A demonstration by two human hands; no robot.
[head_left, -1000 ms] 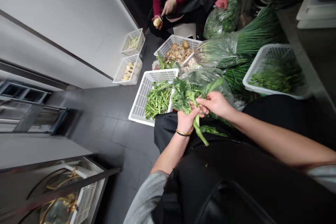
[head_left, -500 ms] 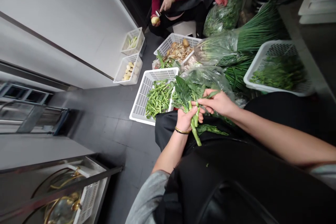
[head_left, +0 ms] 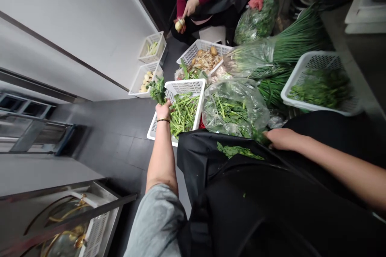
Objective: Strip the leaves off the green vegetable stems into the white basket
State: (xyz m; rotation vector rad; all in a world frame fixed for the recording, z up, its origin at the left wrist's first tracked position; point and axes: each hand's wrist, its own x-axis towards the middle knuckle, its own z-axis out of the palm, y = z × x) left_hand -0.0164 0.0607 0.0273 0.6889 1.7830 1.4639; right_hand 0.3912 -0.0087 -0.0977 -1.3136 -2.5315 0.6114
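Observation:
My left hand [head_left: 163, 109] reaches out over the left side of a white basket [head_left: 153, 127], closed round a bunch of leafy green stems [head_left: 157, 90] whose tops point away from me. Cut green stems [head_left: 184, 114] lie inside that basket. At the right, my right hand [head_left: 282, 138] is low by my knee, its fingers closed on some dark green leaves [head_left: 259, 136]; its fingertips are partly hidden. Just beyond the leaves lies an open clear plastic bag [head_left: 211, 122] of leafy greens. A loose leafy sprig [head_left: 239, 150] rests on my black apron [head_left: 205, 168].
Across from me a person [head_left: 193, 6] holds a peeled, pale round vegetable [head_left: 180, 25]. A basket of peelings [head_left: 206, 59], smaller baskets [head_left: 144, 92], bundled long green stalks [head_left: 280, 44] and a basket of greens [head_left: 319, 88] surround me. A metal rack [head_left: 114, 209] stands lower left.
My hands have parted. The left has swung left and forward with the stems to the basket; the right has drawn back rightward with leaves. The plastic bag is now uncovered.

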